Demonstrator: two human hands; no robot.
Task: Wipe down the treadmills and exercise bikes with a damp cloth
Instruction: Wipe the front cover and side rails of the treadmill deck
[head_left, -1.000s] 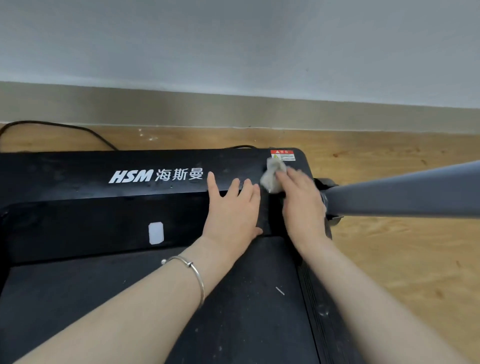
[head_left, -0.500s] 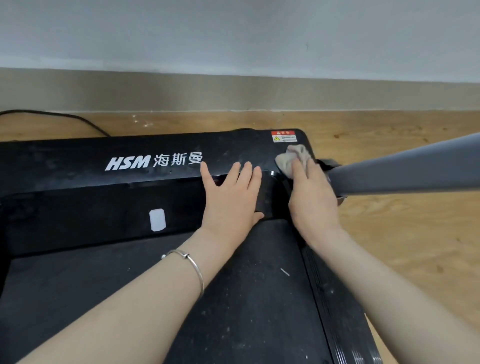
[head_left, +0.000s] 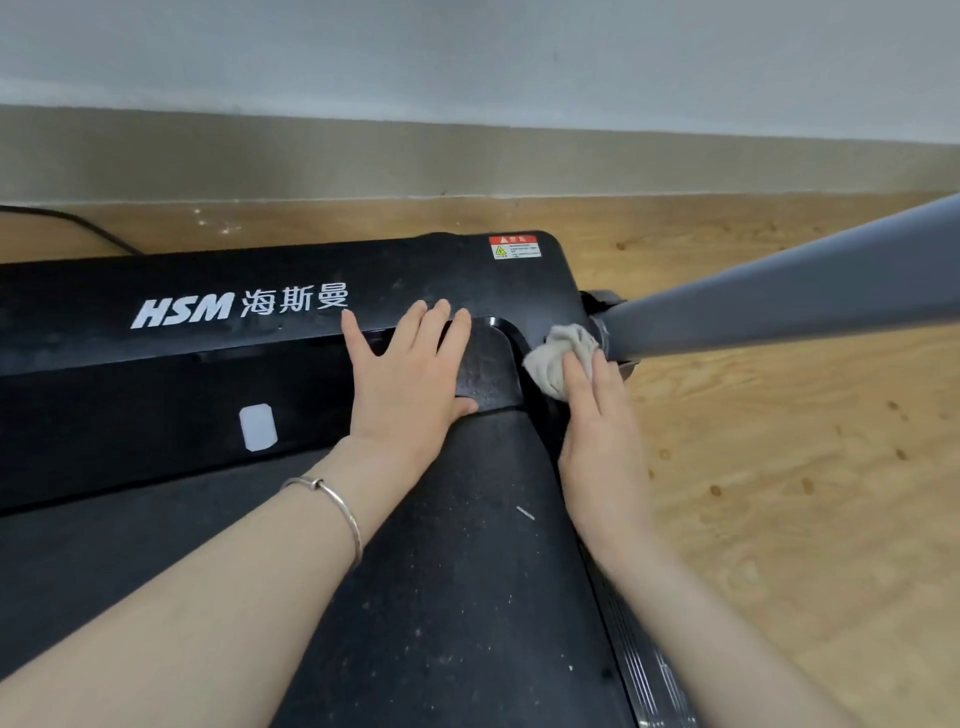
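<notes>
left hand (head_left: 410, 379) lies flat, fingers spread, on the front cover of the treadmill (head_left: 260, 374), while the right hand (head_left: 597, 431), fingers straight, presses the cloth (head_left: 558, 353) onto its right corner beside the grey post (head_left: 779, 306).

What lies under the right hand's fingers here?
A crumpled grey cloth, pressed on the black treadmill frame beside the grey upright post; the cloth's part beneath the right hand is hidden.
</notes>
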